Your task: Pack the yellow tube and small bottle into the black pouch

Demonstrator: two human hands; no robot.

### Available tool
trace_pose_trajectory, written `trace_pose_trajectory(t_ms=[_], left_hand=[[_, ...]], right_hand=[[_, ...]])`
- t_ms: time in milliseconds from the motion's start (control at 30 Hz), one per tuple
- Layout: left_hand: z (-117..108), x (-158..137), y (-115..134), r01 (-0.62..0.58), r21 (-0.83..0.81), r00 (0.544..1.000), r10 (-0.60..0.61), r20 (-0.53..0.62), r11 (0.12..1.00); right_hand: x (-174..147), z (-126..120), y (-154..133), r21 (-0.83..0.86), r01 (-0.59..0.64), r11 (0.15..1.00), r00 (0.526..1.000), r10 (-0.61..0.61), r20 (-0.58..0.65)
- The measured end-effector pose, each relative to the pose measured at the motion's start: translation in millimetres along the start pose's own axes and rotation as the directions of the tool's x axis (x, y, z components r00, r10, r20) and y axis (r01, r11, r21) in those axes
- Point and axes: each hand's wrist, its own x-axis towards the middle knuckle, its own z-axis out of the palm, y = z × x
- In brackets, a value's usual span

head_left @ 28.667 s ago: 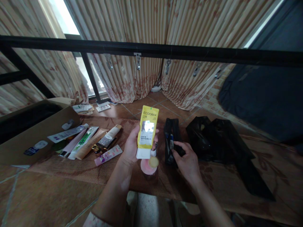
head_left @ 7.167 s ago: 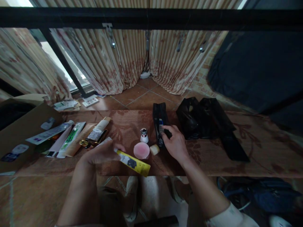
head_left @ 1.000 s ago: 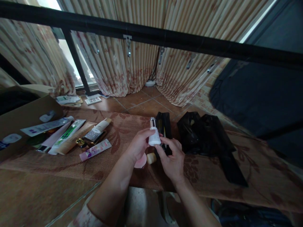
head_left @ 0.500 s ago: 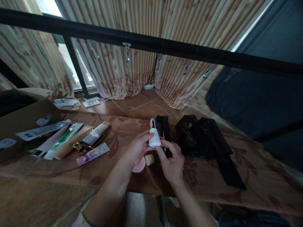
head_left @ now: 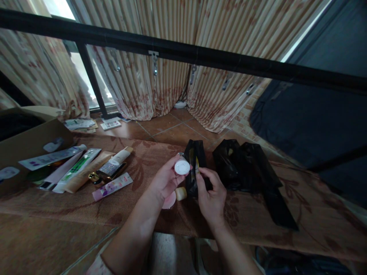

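In my left hand (head_left: pixel 168 176) is a small white bottle (head_left: pixel 182 167), tipped so that its round base faces me; a bit of its shiny cap shows behind. My right hand (head_left: pixel 211 191) is closed, thumb and forefinger pinched at the edge of an upright black plastic bag (head_left: pixel 192 151). Something yellow (head_left: pixel 197 163) shows at the bag's opening, by the fingertips. Below my left hand lie a pink round lid or jar (head_left: pixel 169 200) and a small cream-coloured jar or cap (head_left: pixel 181 193), both on the brown patterned cloth (head_left: pixel 137 208).
At left lie several cosmetic tubes, among them a purple-and-white tube (head_left: pixel 112 187), and a glittery bottle (head_left: pixel 110 169). A cardboard box (head_left: pixel 43 143) stands at far left. More black bags (head_left: pixel 243 164) lie at right. A dark metal rail (head_left: pixel 172 47) crosses above, before curtains (head_left: pixel 160 88).
My left hand has tilted the white bottle, turning its base toward me and moving it slightly left. My right hand has let go of the bottle and moved to the black bag's edge.
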Motion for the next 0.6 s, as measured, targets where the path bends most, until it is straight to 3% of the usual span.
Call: trace_pose_trajectory(t_ms=[267, 600], left_hand=[[-2, 2, 1, 0.031, -0.133, 0.999, -0.034, -0.020, 0.991], [0, 1, 3, 0.009, -0.095, 0.998, -0.016, -0.067, 0.995]], right_hand=[[4, 0, 3, -0.012, -0.006, 1.000, 0.993, 0.005, -0.117], [3, 0, 12, -0.007, -0.057, 0.998, 0.991, 0.055, -0.124]])
